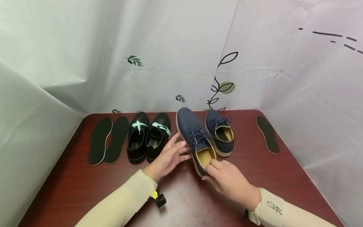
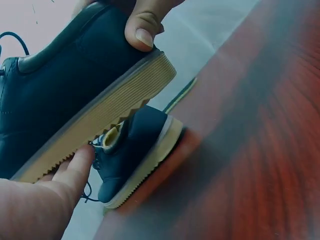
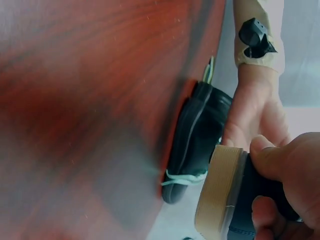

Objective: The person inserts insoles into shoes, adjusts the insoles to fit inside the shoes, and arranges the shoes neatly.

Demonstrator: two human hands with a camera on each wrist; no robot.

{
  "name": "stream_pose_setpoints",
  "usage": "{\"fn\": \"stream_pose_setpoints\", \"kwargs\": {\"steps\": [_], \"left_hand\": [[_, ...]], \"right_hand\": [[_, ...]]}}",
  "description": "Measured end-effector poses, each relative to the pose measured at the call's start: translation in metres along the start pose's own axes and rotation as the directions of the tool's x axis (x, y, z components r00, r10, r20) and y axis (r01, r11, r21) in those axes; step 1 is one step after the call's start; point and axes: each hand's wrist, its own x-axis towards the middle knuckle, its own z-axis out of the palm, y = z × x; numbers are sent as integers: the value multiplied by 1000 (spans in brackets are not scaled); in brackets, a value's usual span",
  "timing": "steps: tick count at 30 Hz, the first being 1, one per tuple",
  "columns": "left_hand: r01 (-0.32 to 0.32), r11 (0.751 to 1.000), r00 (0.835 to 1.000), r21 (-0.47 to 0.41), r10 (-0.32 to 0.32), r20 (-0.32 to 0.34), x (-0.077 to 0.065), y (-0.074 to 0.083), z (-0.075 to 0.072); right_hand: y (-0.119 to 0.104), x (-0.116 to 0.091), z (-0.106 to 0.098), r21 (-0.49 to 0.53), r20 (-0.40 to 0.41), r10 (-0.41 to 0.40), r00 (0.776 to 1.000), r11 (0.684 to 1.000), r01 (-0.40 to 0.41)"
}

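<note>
A navy blue lace-up shoe (image 1: 188,126) is raised above the table, toe pointing away. My right hand (image 1: 231,183) grips its heel, fingers over the collar and thumb outside. In the left wrist view, the right thumb (image 2: 145,30) presses the back of the heel. My left hand (image 1: 168,154) is at the shoe's left side, its fingers extended and touching the tan sole (image 2: 115,105). Tan lining (image 1: 204,157) shows inside the held shoe. Its mate, another navy shoe (image 1: 225,145), stands just right of it with something dark inside.
Left of the hands stands a pair of black shoes (image 1: 137,157) with mint laces. Two dark insoles (image 1: 99,142) lie at the far left of the reddish-brown table (image 1: 71,189). One more dark insole (image 1: 267,135) lies near the right edge. White curtains (image 1: 170,47) surround the table.
</note>
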Motion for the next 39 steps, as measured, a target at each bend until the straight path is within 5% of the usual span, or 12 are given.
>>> {"fn": "stream_pose_setpoints", "kwargs": {"steps": [12, 22, 34, 39], "left_hand": [[156, 979, 987, 131, -148, -63, -3, -23, -14], [253, 958, 965, 138, -238, -114, -4, -30, -20], [237, 929, 964, 285, -189, -187, -2, -27, -18], [229, 870, 959, 437, -125, -254, -6, -30, -17]], "right_hand": [[-16, -6, 20, 107, 192, 34, 981, 993, -56], [-19, -8, 34, 208, 333, 101, 938, 962, -177], [-23, 1, 35, 283, 414, 137, 900, 920, -271], [-23, 2, 36, 285, 401, 92, 911, 933, -220]]}}
